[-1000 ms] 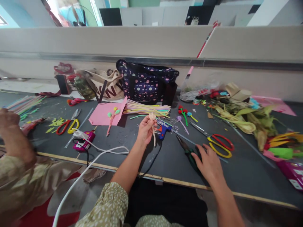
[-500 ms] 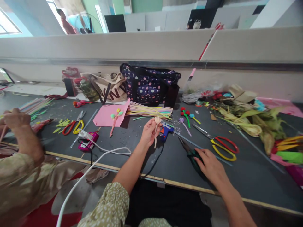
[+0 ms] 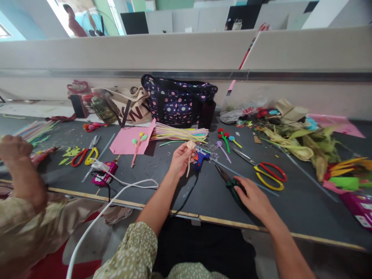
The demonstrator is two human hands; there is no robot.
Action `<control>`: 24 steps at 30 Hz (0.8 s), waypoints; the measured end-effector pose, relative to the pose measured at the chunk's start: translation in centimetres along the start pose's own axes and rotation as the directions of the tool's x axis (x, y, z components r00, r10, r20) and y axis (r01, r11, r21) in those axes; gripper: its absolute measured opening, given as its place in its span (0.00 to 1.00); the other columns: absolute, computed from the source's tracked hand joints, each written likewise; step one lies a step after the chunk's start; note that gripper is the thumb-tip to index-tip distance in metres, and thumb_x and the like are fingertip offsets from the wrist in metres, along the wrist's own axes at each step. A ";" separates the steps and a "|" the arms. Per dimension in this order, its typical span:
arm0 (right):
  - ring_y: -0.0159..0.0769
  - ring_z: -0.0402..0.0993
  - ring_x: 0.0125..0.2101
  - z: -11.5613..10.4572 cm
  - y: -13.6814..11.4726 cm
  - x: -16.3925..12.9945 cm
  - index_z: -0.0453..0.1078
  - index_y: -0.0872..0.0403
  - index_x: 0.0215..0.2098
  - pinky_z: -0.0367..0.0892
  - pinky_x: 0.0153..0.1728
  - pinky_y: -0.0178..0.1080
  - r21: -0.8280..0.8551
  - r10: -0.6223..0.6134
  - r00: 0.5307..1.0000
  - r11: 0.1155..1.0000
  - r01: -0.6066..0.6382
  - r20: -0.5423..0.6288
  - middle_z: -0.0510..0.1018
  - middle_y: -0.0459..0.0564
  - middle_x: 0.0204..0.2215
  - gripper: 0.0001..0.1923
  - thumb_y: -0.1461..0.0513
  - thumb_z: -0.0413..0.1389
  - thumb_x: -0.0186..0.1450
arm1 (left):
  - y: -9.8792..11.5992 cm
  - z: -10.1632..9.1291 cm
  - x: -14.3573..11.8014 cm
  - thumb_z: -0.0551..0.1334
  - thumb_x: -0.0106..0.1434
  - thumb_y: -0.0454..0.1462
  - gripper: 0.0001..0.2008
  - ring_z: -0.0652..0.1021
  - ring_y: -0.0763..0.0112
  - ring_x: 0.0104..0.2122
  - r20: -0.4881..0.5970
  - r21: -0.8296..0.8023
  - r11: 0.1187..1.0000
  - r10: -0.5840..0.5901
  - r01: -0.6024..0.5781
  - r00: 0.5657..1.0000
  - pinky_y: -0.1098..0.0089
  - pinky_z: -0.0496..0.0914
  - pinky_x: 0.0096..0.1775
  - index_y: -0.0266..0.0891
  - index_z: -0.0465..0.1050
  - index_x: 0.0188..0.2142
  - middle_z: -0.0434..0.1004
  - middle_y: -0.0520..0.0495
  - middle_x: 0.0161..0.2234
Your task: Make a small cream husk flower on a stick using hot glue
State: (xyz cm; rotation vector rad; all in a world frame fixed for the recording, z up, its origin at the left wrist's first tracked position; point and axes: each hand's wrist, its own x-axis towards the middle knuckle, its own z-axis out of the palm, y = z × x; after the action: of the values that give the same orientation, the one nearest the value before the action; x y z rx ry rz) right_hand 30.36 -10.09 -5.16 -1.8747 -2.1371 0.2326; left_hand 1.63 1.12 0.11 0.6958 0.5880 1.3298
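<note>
At the far left we see a co-worker's hand raised above the dark desk, close to a bundle of pale straws. Just right of it lie red-and-yellow scissors among green paper scraps, then a magenta glue gun with a white cable running off the desk's near edge. Behind these, a pink paper sheet carries a small pom-pom flower stem, and a beige tote bag and a dotted navy bag stand against the back wall, with a fan of long pale strips in front of the navy bag.

Our left hand is lifted over the middle of the desk, fingers pinched around a small cream bud on a stem, the bud upright above the fingertips and the stem hanging below. Just behind it lies a blue glue gun, its black cord trailing toward us.

Our right hand rests palm-down on the desk, its fingers spread loosely over the handles of green-handled pliers; we cannot tell whether it grips them. Beyond it lie a second pair of red-and-yellow scissors, with small red pom-pom flowers further back. A heap of dried corn husks fills the right side.
</note>
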 end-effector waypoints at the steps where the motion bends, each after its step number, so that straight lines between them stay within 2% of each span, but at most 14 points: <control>1: 0.47 0.73 0.49 0.0 -0.2 -0.1 0.66 0.53 0.56 0.71 0.44 0.45 -0.005 0.012 1.000 1.000 -0.012 0.004 0.76 0.57 0.47 0.23 0.51 0.46 0.70 | 0.0 0.0 0.0 0.76 0.48 0.40 0.23 0.75 0.78 0.25 0.004 0.007 1.000 0.004 -0.004 1.000 0.79 0.69 0.25 0.36 0.76 0.42 0.79 0.48 0.32; 4: 0.51 0.73 0.48 0.2 -1.0 -0.3 0.66 0.57 0.58 0.71 0.45 0.49 -0.076 0.042 0.999 0.996 -0.041 0.016 0.75 0.59 0.46 0.31 0.45 0.51 0.66 | 0.0 -0.1 0.0 0.76 0.48 0.40 0.22 0.77 0.77 0.26 0.018 0.026 1.000 0.017 -0.017 1.000 0.77 0.72 0.27 0.36 0.76 0.42 0.79 0.47 0.33; 7: 0.51 0.73 0.46 0.8 -1.8 -0.1 0.69 0.59 0.55 0.71 0.44 0.49 -0.086 0.075 0.997 0.994 -0.074 0.005 0.74 0.59 0.43 0.29 0.47 0.52 0.65 | 0.1 -0.2 -0.1 0.76 0.48 0.39 0.22 0.78 0.75 0.27 0.023 0.017 0.999 0.027 -0.027 0.999 0.76 0.73 0.27 0.36 0.76 0.42 0.78 0.48 0.32; 10: 0.51 0.72 0.46 0.9 -2.0 -0.1 0.72 0.56 0.51 0.71 0.43 0.49 0.012 0.149 0.987 0.989 -0.148 -0.059 0.75 0.58 0.42 0.25 0.49 0.53 0.63 | 0.1 -0.2 -0.1 0.76 0.47 0.38 0.22 0.78 0.74 0.27 0.020 0.009 0.999 0.045 -0.045 0.999 0.76 0.74 0.27 0.37 0.76 0.41 0.78 0.49 0.31; 12: 0.51 0.73 0.44 0.5 -2.1 -0.1 0.73 0.54 0.48 0.71 0.43 0.50 0.200 0.241 0.966 0.955 -0.218 -0.094 0.76 0.56 0.41 0.24 0.49 0.56 0.60 | 0.1 -0.1 -0.1 0.76 0.47 0.39 0.22 0.78 0.74 0.27 0.011 0.014 0.997 0.073 -0.073 0.997 0.76 0.74 0.26 0.38 0.77 0.42 0.79 0.49 0.33; 13: 0.49 0.74 0.41 0.1 -2.1 -0.2 0.73 0.54 0.48 0.72 0.42 0.50 0.355 0.305 0.950 0.897 -0.262 -0.070 0.76 0.55 0.40 0.24 0.48 0.57 0.59 | 0.1 0.0 -0.2 0.76 0.47 0.39 0.22 0.78 0.74 0.26 0.006 0.020 0.996 0.091 -0.091 0.996 0.76 0.73 0.26 0.38 0.77 0.42 0.79 0.48 0.33; 14: 0.47 0.75 0.38 -0.5 -2.2 -0.2 0.72 0.53 0.48 0.73 0.40 0.50 0.532 0.367 0.930 0.788 -0.308 -0.005 0.77 0.54 0.38 0.24 0.48 0.58 0.59 | 0.1 0.1 -0.2 0.76 0.47 0.39 0.22 0.78 0.74 0.26 0.001 0.030 0.993 0.111 -0.111 0.994 0.76 0.73 0.26 0.38 0.77 0.42 0.80 0.48 0.33; 15: 0.45 0.76 0.35 -1.0 -2.4 -0.1 0.72 0.52 0.48 0.74 0.38 0.49 0.701 0.412 0.907 0.620 -0.352 0.092 0.77 0.53 0.36 0.24 0.47 0.57 0.60 | 0.1 0.2 -0.2 0.76 0.47 0.39 0.23 0.78 0.74 0.26 -0.004 0.044 0.990 0.134 -0.134 0.991 0.76 0.73 0.25 0.39 0.77 0.42 0.80 0.48 0.33; 17: 0.42 0.76 0.32 -2.2 -3.1 0.0 0.70 0.51 0.50 0.74 0.34 0.48 0.893 0.370 0.879 0.215 -0.395 0.300 0.77 0.52 0.35 0.24 0.45 0.52 0.63 | 0.1 0.4 -0.4 0.76 0.47 0.39 0.22 0.77 0.75 0.25 -0.009 0.087 0.980 0.179 -0.177 0.984 0.76 0.72 0.25 0.39 0.78 0.42 0.80 0.48 0.31; 18: 0.41 0.75 0.32 -2.7 -3.6 0.2 0.69 0.49 0.51 0.74 0.33 0.47 0.924 0.326 0.882 0.062 -0.378 0.340 0.77 0.52 0.37 0.25 0.44 0.49 0.65 | 0.1 0.5 -0.5 0.76 0.47 0.39 0.22 0.77 0.75 0.25 -0.008 0.112 0.974 0.197 -0.195 0.980 0.76 0.72 0.25 0.39 0.79 0.42 0.80 0.49 0.30; 19: 0.39 0.75 0.32 -3.0 -4.1 0.3 0.68 0.46 0.53 0.74 0.33 0.46 0.931 0.271 0.892 -0.050 -0.362 0.361 0.77 0.52 0.38 0.25 0.43 0.46 0.67 | 0.1 0.6 -0.5 0.76 0.47 0.39 0.22 0.77 0.75 0.25 -0.006 0.138 0.968 0.211 -0.209 0.977 0.76 0.72 0.26 0.39 0.79 0.42 0.80 0.49 0.30; 21: 0.35 0.73 0.31 -3.4 -5.2 0.6 0.67 0.42 0.54 0.72 0.31 0.42 0.925 0.190 0.912 -0.191 -0.329 0.363 0.76 0.49 0.38 0.22 0.45 0.47 0.67 | 0.1 0.7 -0.6 0.76 0.47 0.39 0.21 0.77 0.74 0.25 -0.003 0.183 0.958 0.225 -0.220 0.974 0.75 0.72 0.26 0.39 0.80 0.42 0.80 0.49 0.31; 24: 0.30 0.70 0.29 -3.4 -6.7 1.2 0.66 0.39 0.54 0.69 0.30 0.37 0.897 0.091 0.923 -0.286 -0.336 0.375 0.75 0.45 0.36 0.21 0.57 0.58 0.62 | -0.1 0.4 -0.6 0.76 0.47 0.38 0.20 0.77 0.74 0.27 -0.015 0.223 0.949 0.233 -0.224 0.972 0.75 0.73 0.28 0.40 0.80 0.41 0.79 0.49 0.32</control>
State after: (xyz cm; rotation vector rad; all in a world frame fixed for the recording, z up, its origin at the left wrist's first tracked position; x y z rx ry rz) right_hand 24.97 -10.05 0.30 -0.9590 -0.6478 1.6876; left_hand 1.89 0.49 0.33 0.9420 0.7110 1.5104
